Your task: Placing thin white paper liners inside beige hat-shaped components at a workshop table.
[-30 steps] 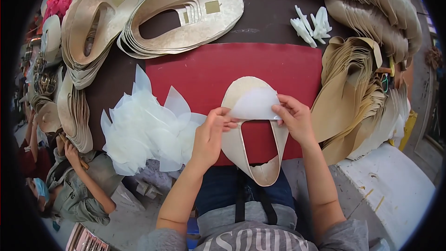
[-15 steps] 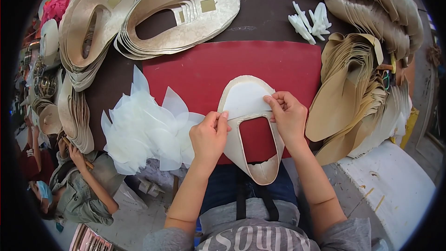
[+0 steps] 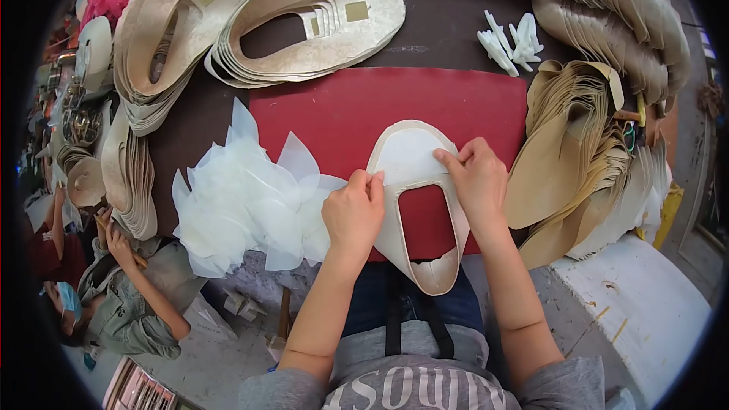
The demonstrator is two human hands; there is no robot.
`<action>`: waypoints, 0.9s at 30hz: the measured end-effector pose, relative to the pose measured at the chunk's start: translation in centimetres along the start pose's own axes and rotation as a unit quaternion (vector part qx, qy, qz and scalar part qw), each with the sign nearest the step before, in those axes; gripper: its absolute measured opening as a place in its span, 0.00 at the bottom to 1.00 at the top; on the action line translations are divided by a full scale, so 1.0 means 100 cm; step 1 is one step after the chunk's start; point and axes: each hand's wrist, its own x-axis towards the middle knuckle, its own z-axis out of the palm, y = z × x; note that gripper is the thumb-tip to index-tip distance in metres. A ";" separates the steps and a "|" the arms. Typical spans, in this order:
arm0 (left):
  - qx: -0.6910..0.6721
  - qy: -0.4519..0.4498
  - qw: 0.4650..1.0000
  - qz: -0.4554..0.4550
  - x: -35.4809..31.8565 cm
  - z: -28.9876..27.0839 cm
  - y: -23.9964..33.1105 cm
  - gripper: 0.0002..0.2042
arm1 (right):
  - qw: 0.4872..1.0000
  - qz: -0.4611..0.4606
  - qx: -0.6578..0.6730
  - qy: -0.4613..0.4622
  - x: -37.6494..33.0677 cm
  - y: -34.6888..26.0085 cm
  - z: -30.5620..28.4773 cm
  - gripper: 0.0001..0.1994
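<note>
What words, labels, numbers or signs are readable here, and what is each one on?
Grey shirt of the person working: large pale lettering, cut off by the lower edge; wording not copied here.
White box at lower left: small print, too blurred to read.
Shoe upper and white piece on it: no writing visible.

The left arm (image 3: 328, 300) and right arm (image 3: 518, 288) reach up from the bottom, both bare, and lean in toward each other. The left hand (image 3: 352, 211) is curled up, with its thumb (image 3: 377, 184) next to its bent pointing finger. The right hand (image 3: 480, 181) is a bit higher. Its thumb points left, and its fingers (image 3: 477, 146) are bent. Both hands are pinching.
</note>
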 end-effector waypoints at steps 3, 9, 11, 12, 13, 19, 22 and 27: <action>0.107 -0.005 0.994 -0.002 -0.008 -0.001 0.010 0.10 | 0.953 -0.238 -0.120 0.144 0.002 0.024 -0.004 0.08; -0.271 -0.037 0.960 0.059 -0.027 -0.017 0.006 0.09 | 0.939 -0.060 0.313 -0.130 -0.042 0.029 -0.056 0.08; -0.472 -0.221 0.853 -0.005 -0.033 -0.030 -0.006 0.07 | 0.925 -0.048 0.343 -0.157 -0.049 0.020 -0.078 0.09; -0.542 -0.242 0.805 -0.011 -0.039 -0.037 -0.005 0.10 | 0.923 -0.081 0.327 -0.189 -0.046 0.022 -0.083 0.10; -0.568 -0.236 0.788 0.001 -0.044 -0.041 -0.011 0.11 | 0.909 -0.092 0.354 -0.200 -0.045 0.021 -0.078 0.10; -0.755 -0.252 0.604 -0.041 -0.076 -0.086 -0.058 0.15 | 0.869 -0.082 0.465 -0.147 -0.046 -0.049 -0.020 0.11; -0.701 -0.341 0.625 -0.049 -0.083 -0.133 -0.094 0.14 | 0.845 -0.101 0.510 -0.128 -0.037 -0.086 0.006 0.13; -0.482 -0.141 0.850 0.159 -0.017 -0.239 -0.079 0.13 | 0.823 -0.060 0.562 -0.044 -0.037 -0.124 0.024 0.17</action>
